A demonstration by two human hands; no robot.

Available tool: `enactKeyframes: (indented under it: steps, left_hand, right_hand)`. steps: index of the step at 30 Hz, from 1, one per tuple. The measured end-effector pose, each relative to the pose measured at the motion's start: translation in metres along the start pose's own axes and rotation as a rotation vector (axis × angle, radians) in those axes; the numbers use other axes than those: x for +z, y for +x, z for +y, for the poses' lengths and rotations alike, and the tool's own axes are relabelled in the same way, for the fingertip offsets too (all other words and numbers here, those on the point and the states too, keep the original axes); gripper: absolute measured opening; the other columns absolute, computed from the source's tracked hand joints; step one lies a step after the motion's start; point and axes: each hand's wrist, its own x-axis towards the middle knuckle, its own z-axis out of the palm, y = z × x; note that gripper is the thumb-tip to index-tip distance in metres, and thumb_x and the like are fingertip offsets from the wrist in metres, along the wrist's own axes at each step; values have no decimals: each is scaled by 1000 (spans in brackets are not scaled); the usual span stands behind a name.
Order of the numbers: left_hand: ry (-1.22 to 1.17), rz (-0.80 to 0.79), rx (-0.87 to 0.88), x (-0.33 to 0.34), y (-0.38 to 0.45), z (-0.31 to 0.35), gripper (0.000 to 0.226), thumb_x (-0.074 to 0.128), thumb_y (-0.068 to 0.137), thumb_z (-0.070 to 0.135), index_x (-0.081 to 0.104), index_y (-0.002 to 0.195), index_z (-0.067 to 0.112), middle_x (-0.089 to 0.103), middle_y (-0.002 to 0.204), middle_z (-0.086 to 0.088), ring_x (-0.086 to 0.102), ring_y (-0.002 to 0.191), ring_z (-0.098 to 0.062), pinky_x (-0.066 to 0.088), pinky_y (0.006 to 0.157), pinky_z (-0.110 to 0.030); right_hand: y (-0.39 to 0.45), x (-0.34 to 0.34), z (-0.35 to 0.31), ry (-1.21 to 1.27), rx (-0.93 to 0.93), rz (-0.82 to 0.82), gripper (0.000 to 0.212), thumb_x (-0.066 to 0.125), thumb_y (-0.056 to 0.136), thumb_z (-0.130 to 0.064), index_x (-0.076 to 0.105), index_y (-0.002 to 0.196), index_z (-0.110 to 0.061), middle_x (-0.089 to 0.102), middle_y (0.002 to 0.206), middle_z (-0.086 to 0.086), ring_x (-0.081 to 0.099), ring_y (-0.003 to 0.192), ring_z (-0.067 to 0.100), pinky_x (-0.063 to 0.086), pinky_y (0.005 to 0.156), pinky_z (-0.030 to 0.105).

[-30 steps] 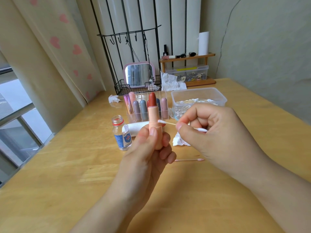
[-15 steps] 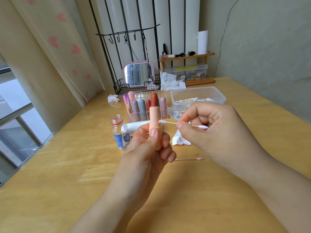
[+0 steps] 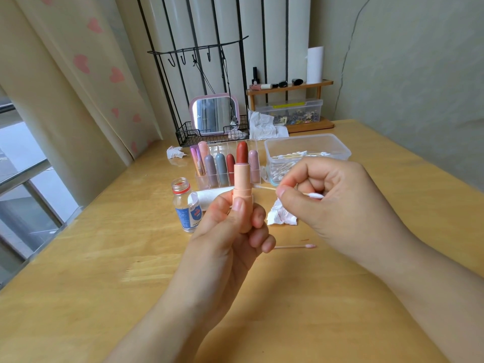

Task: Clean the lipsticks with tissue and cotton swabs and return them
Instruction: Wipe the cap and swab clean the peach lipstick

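My left hand (image 3: 230,231) grips an open peach lipstick (image 3: 242,176) upright above the table, its red bullet raised. My right hand (image 3: 332,203) pinches a cotton swab (image 3: 264,188) whose white tip touches the lipstick's collar from the right. Behind stands a clear organizer (image 3: 255,176) holding several capped lipsticks (image 3: 210,167). A crumpled tissue (image 3: 280,216) lies under my right hand, and a used pink-tipped swab (image 3: 296,247) rests on the table.
A small open bottle with a blue label (image 3: 186,205) stands left of my hands, a white roll (image 3: 212,196) behind it. A clear box of cotton swabs (image 3: 306,150) sits at the right. Wire rack with mirror (image 3: 214,116), wooden shelf (image 3: 290,87) and tissues (image 3: 262,125) are at the back.
The swab's tip has stayed at the lipstick's collar with only a slight shift. Both hands have barely moved.
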Motion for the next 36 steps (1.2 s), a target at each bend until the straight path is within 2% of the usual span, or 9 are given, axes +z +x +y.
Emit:
enactKeyframes:
  steps: [7,11,13,16,19,21,27,31,36]
  left_hand:
    - [59,71,-5,-1,1,1,20,51,90,19,63,90,3,55,70,-6,45,54,-14,46,53,-27]
    - [28,101,-19,-2,2,0,25,53,88,25,69,86,6,50,67,-4,41,53,-13,46,53,-28]
    - [29,87,-38,-2,1,1,28,53,82,30,66,87,6,49,66,-2,40,53,-13,46,53,-27]
    - [75,63,-29,0,-1,2,11,52,82,21,55,82,10,48,61,4,39,53,-11,45,54,-25]
    - [74,61,-15,1,-3,4,7,51,82,17,49,77,12,49,62,4,38,52,-11,45,55,-25]
    - [59,47,-17,1,-4,5,8,51,83,16,50,76,12,48,63,2,38,53,-12,45,56,-25]
    - [25,-9,-19,2,-4,8,13,51,84,19,50,85,7,47,67,-2,37,54,-13,46,55,-26]
    - [-30,-31,-40,1,-4,6,21,51,84,21,60,89,3,49,69,-6,38,52,-14,46,54,-28]
    - [-32,-64,-46,-1,-3,4,29,48,87,26,70,89,7,50,70,-5,39,52,-13,47,54,-27]
  right_hand:
    - [-2,1,-4,-5,5,-12,19,69,80,-7,61,63,-14,34,46,-5,32,46,6,38,48,17]
    - [-6,3,-8,-20,32,-27,13,66,78,-11,62,65,-13,38,49,6,36,47,7,43,41,24]
    - [-6,4,-9,-27,37,-32,12,66,77,-11,62,65,-12,38,50,10,36,48,9,42,37,21]
    - [-6,3,-8,-40,30,-27,13,67,78,-10,63,66,-12,42,52,14,38,49,12,42,37,22]
    - [-4,2,-6,-46,4,-18,14,67,78,-8,62,66,-11,39,52,14,35,47,8,41,44,14]
    - [-3,1,-4,-58,-7,-8,16,67,79,-7,61,64,-11,34,49,8,31,47,7,36,50,9]
    - [0,0,-4,10,23,-13,16,66,78,-7,61,63,-11,35,50,3,33,48,8,35,51,8]
    - [-1,-1,-7,50,47,-18,16,65,77,-10,61,62,-14,37,50,3,35,45,7,35,46,10]
    - [0,-2,-8,62,49,-22,16,65,77,-9,61,63,-14,38,51,4,36,45,8,36,47,9]
